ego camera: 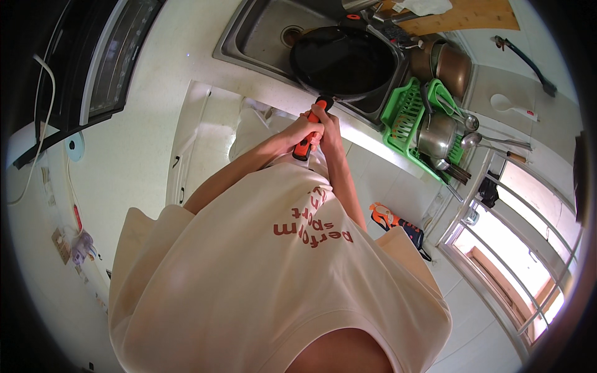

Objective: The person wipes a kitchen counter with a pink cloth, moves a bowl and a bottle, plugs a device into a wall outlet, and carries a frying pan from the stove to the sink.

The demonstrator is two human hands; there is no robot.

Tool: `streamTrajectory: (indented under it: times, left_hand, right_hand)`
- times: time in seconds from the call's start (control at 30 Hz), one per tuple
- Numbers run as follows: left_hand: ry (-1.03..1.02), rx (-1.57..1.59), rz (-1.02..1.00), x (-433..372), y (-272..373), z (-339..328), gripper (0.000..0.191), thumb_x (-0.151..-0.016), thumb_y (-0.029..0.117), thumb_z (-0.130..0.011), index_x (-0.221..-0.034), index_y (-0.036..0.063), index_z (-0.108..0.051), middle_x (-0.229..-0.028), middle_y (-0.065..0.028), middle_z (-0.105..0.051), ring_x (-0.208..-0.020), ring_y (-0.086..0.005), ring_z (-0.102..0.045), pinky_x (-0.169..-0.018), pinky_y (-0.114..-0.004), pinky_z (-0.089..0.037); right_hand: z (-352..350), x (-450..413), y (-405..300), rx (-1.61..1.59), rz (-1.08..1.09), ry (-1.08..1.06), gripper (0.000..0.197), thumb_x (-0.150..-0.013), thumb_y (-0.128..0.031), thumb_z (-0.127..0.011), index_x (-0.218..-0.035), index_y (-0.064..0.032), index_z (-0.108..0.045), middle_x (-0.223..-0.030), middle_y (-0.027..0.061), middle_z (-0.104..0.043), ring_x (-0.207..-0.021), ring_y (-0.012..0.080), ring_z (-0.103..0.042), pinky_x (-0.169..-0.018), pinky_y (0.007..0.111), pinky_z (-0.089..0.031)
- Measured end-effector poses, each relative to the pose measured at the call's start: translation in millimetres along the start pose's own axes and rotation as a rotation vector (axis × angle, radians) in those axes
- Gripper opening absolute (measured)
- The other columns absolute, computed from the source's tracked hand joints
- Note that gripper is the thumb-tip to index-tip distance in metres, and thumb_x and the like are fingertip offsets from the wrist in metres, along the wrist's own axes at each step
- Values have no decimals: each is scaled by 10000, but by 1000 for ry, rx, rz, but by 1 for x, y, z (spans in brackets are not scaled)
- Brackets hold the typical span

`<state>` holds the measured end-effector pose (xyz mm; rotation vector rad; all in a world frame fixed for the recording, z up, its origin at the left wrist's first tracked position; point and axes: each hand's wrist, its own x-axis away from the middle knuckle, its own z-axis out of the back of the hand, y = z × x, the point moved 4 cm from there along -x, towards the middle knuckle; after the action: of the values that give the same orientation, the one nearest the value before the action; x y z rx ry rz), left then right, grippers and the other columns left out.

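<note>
My left hand (305, 131) and my right hand (328, 122) are both closed around the red and black handle (301, 150) of a large black frying pan (343, 60). The hands are close together in front of my shirt, the right one nearer the pan. The pan is over the right part of a stainless steel sink (264, 63), its dark inside facing up. Left of the pan, the sink drain (293, 35) shows. Part of a metal faucet (401, 17) appears beyond the pan. Whether the pan touches the sink is hard to tell.
Right of the sink, a green plastic dish rack (393, 111) holds a steel pot (436, 136) and utensils. Copper-coloured pots (453, 67) and a wooden board (494, 17) are behind. A barred window (513, 242) is at right, an oven-like appliance (109, 60) at upper left.
</note>
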<state>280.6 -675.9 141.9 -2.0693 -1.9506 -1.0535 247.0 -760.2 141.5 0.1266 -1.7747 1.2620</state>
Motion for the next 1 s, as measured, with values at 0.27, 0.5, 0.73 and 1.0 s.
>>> streamTrajectory:
  times: [0.27, 0.5, 0.73, 1.0]
  left_hand:
    - [2, -1, -22, 3, 1, -2, 166, -714, 123, -485, -575, 74, -410, -511, -29, -431, -447, -128, -400, -465, -274, -354]
    - [-28, 37, -21, 0, 4, -3, 176, -713, 122, -484, -567, 78, -397, -511, -25, -421, -448, -133, -402, -474, -271, -357]
    - [-12, -15, -56, 3, 7, -7, 180, -715, 110, -487, -570, 98, -381, -513, -3, -403, -441, -107, -371, -461, -265, -350]
    - [135, -108, -86, 23, 10, -16, 149, -678, 64, -512, -548, 45, -442, -458, -61, -454, -371, -162, -460, -397, -302, -418]
  right_hand:
    - [1, 1, 0, -19, 19, -16, 343, -798, -269, -596, -780, 73, -613, -704, 114, -616, -587, 169, -578, -541, 275, -472]
    - [1, 0, -6, 12, 19, 3, 346, -790, -273, -599, -767, 71, -614, -692, 111, -613, -566, 161, -569, -524, 269, -462]
    - [-1, 4, -13, 23, 31, -3, 342, -794, -267, -591, -768, 73, -610, -702, 117, -616, -579, 164, -573, -528, 272, -463]
    - [-8, 21, 0, -140, 15, -95, 307, -818, -252, -568, -814, 54, -576, -749, 112, -602, -618, 167, -565, -597, 275, -474]
